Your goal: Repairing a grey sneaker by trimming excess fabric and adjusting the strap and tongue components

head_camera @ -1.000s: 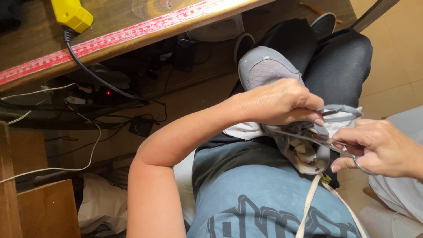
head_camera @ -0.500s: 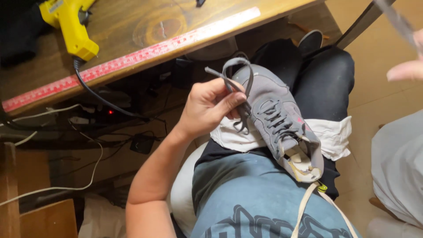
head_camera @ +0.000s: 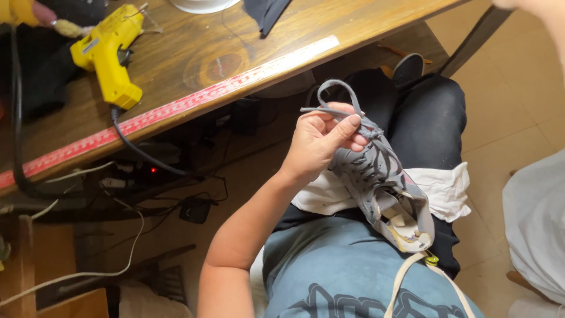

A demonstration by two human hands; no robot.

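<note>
Shoe (head_camera: 382,182), grey, rests on the person's lap over a white cloth (head_camera: 444,188), toe away from the body. Left hand (head_camera: 321,141) is closed around its front, fingers pinching the grey lace (head_camera: 335,97), which loops upward. Right hand is out of view. Yellow glue gun (head_camera: 109,56) lies on the wooden table (head_camera: 235,35), beside a long red ruler (head_camera: 176,109).
</note>
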